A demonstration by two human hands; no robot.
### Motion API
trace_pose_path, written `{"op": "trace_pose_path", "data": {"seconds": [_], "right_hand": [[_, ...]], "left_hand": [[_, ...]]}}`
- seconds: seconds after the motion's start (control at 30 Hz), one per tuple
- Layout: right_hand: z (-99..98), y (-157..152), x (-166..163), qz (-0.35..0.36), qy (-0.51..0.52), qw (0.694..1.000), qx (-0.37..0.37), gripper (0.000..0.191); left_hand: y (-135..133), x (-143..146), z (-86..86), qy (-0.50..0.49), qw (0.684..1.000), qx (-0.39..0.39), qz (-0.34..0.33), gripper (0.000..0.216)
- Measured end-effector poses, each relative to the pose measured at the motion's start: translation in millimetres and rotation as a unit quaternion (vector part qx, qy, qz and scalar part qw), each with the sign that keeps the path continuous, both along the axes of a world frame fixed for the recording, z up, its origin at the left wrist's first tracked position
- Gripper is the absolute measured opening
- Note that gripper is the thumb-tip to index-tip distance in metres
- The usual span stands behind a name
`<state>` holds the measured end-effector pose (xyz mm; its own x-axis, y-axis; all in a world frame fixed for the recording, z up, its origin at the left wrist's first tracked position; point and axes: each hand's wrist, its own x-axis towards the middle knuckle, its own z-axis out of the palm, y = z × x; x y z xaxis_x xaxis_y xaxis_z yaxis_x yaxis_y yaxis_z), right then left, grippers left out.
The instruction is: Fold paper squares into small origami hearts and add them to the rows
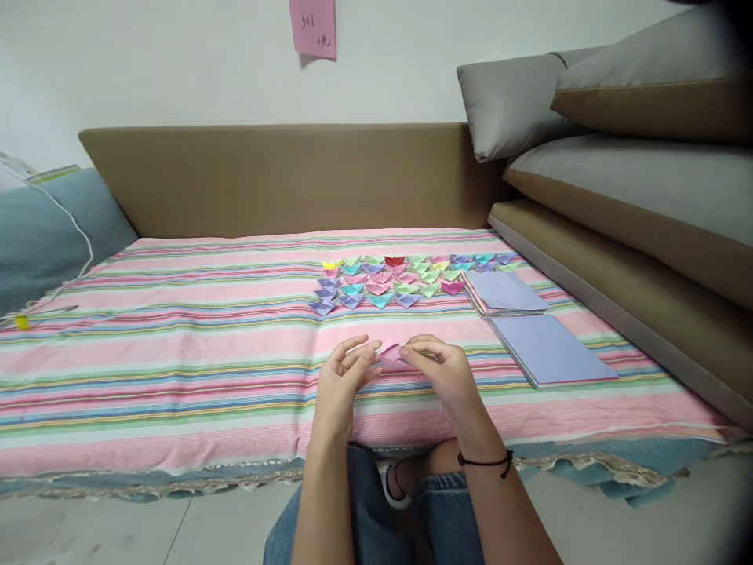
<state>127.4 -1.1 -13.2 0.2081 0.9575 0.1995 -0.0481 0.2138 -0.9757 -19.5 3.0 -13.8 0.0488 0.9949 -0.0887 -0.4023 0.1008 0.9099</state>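
Note:
A small folded piece of pink paper (391,353) is held up between my two hands, above the striped cloth (235,345). My left hand (347,369) pinches its left side between thumb and fingers. From the other side, the thumb and index finger of my right hand (441,366) grip its right edge. Just beyond my hands lie several rows of small folded paper boats in many colours, among them a dark red boat (394,261), a magenta boat (452,288) and a turquoise boat (380,300).
To the right lie two stacks of square paper, a nearer stack (553,353) and a farther stack (506,292). Grey and brown cushions (635,180) pile up along the right side. A brown backrest (294,180) closes off the back. At far left a white cable (76,224) crosses a blue cushion (52,235).

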Motion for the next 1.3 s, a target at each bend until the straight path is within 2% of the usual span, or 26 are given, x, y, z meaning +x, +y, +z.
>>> {"op": "trace_pose_path", "data": {"seconds": [0.27, 0.5, 1.3], "right_hand": [[0.8, -0.3, -0.1, 0.02, -0.027, 0.999, 0.027, 0.012], [0.2, 0.3, -0.3, 0.029, -0.035, 0.999, 0.019, 0.01], [-0.9, -0.2, 0.4, 0.015, -0.028, 0.999, 0.012, 0.011]], "left_hand": [[3.1, 0.5, -4.9, -0.004, 1.0, -0.002, -0.021, 0.046], [2.0, 2.6, -4.7, 0.002, 0.999, -0.007, -0.039, 0.049], [-0.2, 3.9, 0.1, 0.004, 1.0, -0.024, 0.002, 0.051]]}}
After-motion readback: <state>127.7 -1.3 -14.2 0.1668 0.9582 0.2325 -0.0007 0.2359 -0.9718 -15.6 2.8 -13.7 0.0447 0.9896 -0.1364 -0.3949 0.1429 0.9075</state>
